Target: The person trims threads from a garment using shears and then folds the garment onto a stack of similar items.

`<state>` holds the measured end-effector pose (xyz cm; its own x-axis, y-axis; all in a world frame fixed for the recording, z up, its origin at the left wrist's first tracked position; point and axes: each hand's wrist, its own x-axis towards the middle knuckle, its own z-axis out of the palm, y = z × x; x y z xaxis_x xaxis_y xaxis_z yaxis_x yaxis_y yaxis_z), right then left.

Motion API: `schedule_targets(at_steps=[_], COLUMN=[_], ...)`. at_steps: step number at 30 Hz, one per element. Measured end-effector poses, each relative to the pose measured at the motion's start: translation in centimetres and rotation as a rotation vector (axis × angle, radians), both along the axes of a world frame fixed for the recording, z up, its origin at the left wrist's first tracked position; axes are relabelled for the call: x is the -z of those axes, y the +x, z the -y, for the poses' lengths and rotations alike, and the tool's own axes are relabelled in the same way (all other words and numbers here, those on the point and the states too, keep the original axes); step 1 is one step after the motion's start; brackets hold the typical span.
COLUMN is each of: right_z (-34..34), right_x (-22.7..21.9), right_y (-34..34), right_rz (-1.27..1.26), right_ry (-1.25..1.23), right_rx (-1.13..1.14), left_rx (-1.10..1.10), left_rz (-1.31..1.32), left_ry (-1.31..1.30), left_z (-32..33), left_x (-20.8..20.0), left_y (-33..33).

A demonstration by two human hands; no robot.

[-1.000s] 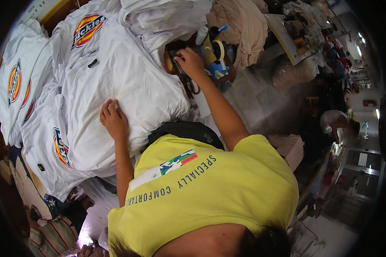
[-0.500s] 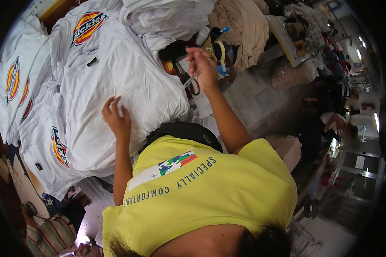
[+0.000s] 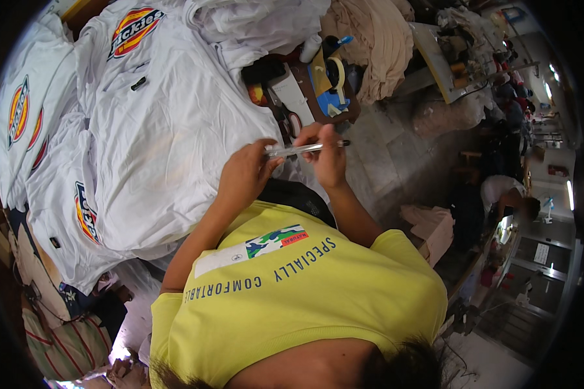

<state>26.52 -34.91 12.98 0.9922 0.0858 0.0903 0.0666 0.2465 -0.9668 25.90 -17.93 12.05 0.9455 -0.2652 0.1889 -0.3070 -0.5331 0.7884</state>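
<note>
A slim clear pen [image 3: 296,150] with a dark end lies crosswise between my two hands, just in front of my body. The fingertips of my left hand [image 3: 241,174] pinch its left end. Toward the dark end, my right hand [image 3: 329,161] has its fingers closed on the barrel. White T-shirts [image 3: 175,149] with a red, yellow and black printed emblem are spread beneath and left of my hands. Scissors [image 3: 294,123] with dark handles rest just beyond my right hand, partly hidden by its fingers.
A roll of tape [image 3: 336,76] and a white bottle [image 3: 310,48] stand on a small brown surface at the far side. Beige cloth [image 3: 370,48] is heaped beyond it. Tiled floor [image 3: 386,139] lies to the right, and another person [image 3: 501,194] bends over farther right.
My right hand has come back toward me from beside the brown surface with the pen. My left hand has lifted off the white shirt, moved right and taken the pen's other end.
</note>
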Motion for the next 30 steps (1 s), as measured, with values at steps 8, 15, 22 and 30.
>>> schedule_targets(at_steps=[8, 15, 22, 30], right_z=[3.4, 1.7, 2.9, 2.5], right_x=[-0.2, -3.0, 13.2, 17.7], right_y=[3.5, 9.4, 17.9, 18.2], right_rz=[-0.062, 0.158, 0.063, 0.482], right_ry=[0.369, -0.003, -0.285, -0.805], right_rx=[0.221, 0.290, 0.179, 0.596], left_rx=[0.038, -0.346, -0.334, -0.344], left_rz=[-0.008, -0.183, -0.026, -0.001], left_ry=[0.090, -0.203, -0.115, -0.167], left_z=[-1.0, -5.7, -6.6, -6.7], left_x=[2.1, 5.4, 10.5, 10.6], left_y=[-1.1, -0.3, 0.0, -0.3])
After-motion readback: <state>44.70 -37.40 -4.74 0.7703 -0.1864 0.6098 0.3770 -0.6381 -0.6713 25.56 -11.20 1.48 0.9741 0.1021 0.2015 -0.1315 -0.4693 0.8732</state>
